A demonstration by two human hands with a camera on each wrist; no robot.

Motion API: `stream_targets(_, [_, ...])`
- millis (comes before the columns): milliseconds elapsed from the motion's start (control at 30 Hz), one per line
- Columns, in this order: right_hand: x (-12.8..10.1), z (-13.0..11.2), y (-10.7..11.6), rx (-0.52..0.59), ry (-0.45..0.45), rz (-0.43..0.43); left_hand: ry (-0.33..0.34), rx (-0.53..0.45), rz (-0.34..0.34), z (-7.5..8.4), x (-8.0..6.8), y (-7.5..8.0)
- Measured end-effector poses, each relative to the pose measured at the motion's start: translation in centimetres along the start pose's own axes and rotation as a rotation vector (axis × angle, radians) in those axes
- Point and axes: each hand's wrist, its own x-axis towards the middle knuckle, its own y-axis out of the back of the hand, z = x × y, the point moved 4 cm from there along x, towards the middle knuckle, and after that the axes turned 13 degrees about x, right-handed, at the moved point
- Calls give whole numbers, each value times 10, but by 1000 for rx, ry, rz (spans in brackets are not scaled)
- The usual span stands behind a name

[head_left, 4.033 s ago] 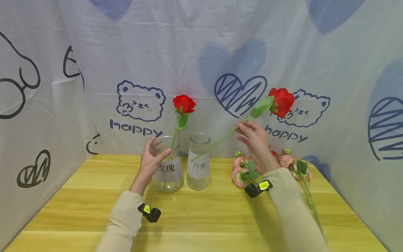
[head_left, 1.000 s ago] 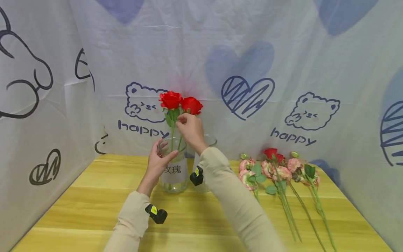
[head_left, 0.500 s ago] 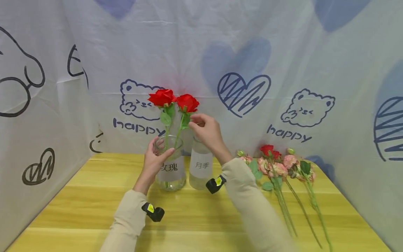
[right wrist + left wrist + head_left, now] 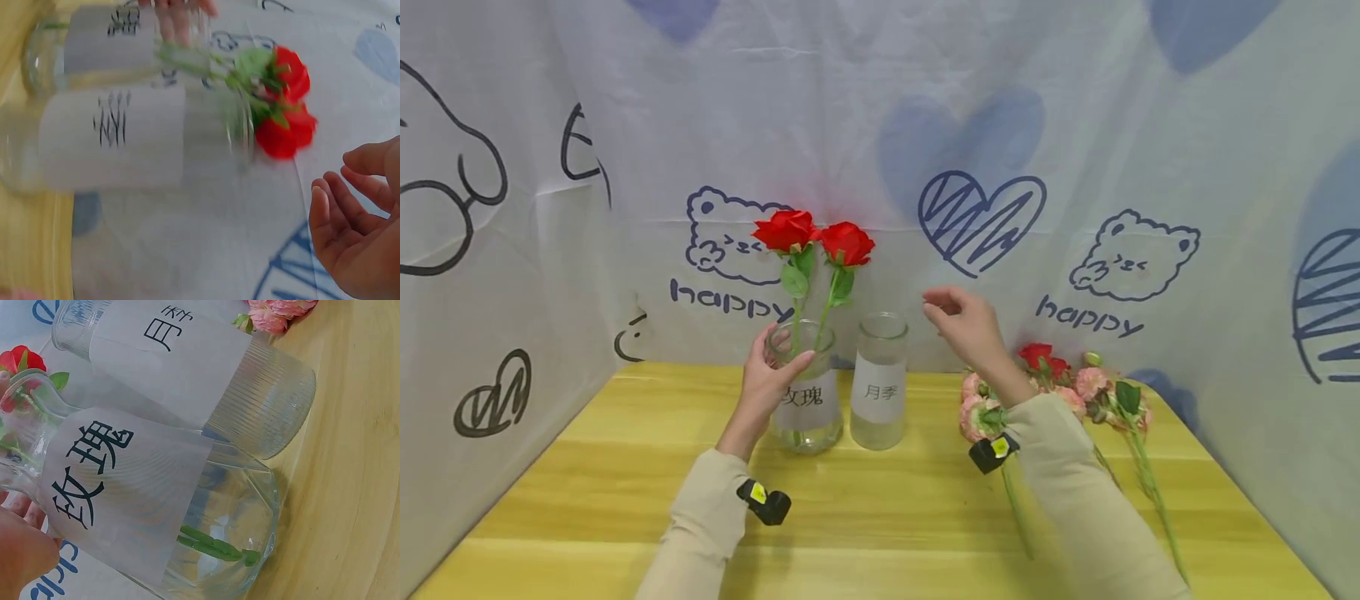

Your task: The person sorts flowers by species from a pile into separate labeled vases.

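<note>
Glass vase (image 4: pixel 820 437) | Head: stands upright at eight o'clock from your right hand (image 4: pixel 968 329); your left hand (image 4: pixel 766 385) grips its neck, two red roses (image 4: pixel 847 243) standing in it | Left wrist: stiff glass, probably slippery and breakable; the narrowed neck looks the surest hold | Right wrist: your right hand curves loosely, holding nothing

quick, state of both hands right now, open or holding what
Left hand: holding the left vase near its neck.
Right hand: open, fingers loosely curled, holding nothing.
</note>
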Motion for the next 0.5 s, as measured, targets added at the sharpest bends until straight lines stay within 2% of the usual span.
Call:
stream_targets(100, [-1,2,23,-5,-30,8,-11,5,-3,12,-6,0])
stream_targets(200, [-3,9,45,12,-64,7,-15,9,-4,15,-7,0])
stream_targets(367, [-16,31,75,5,-160,15,-13,18,1,11,-5,1])
stream_targets(500, [-33,54,94,-56,-222,24,-4,9,7,1,0,-1])
